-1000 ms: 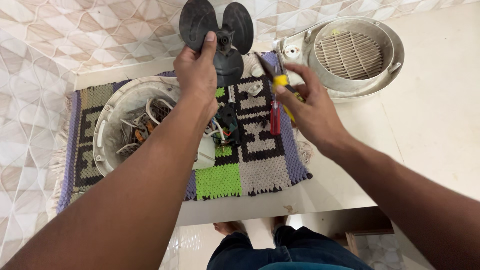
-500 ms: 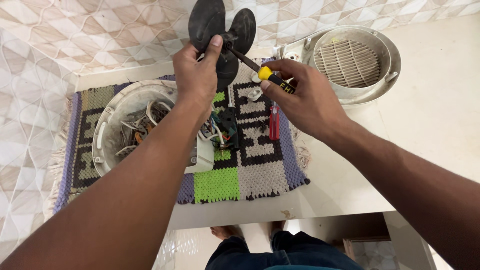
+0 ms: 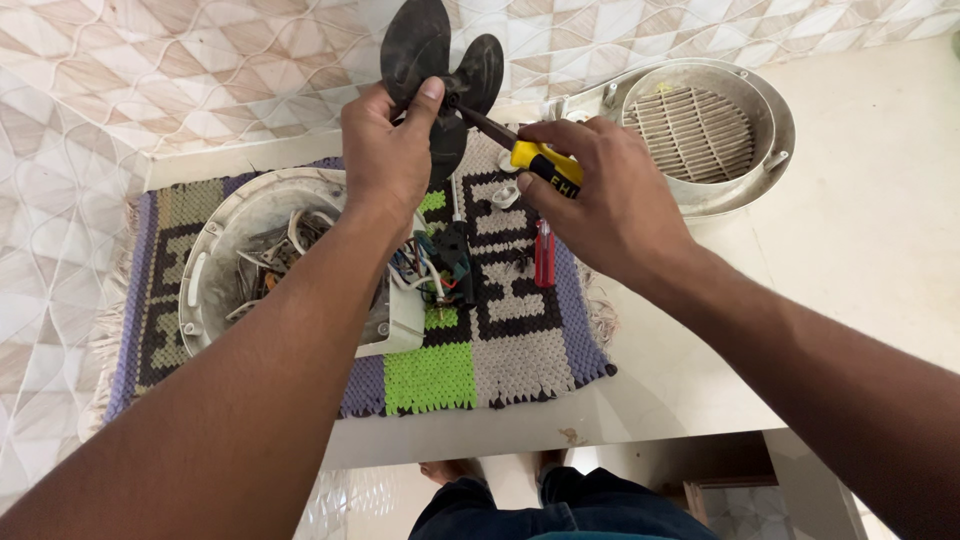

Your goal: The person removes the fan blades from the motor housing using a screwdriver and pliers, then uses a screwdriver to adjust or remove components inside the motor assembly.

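Fan blade (image 3: 432,60) in L hand (image 3: 385,150), yellow screwdriver (image 3: 530,155) in R hand (image 3: 600,195)

Screwdriver (image 3: 530,150) seemingly at fan blade (image 3: 435,70) hub

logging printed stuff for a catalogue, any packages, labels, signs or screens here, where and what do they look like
No packages, signs or screens show.
Screwdriver: in the right hand, tip at the black fan blade held by the left hand; yellow handle with a black printed marking.
Mat: woven, on the table; blocky letter-like shapes in black and grey, beside green and purple squares.
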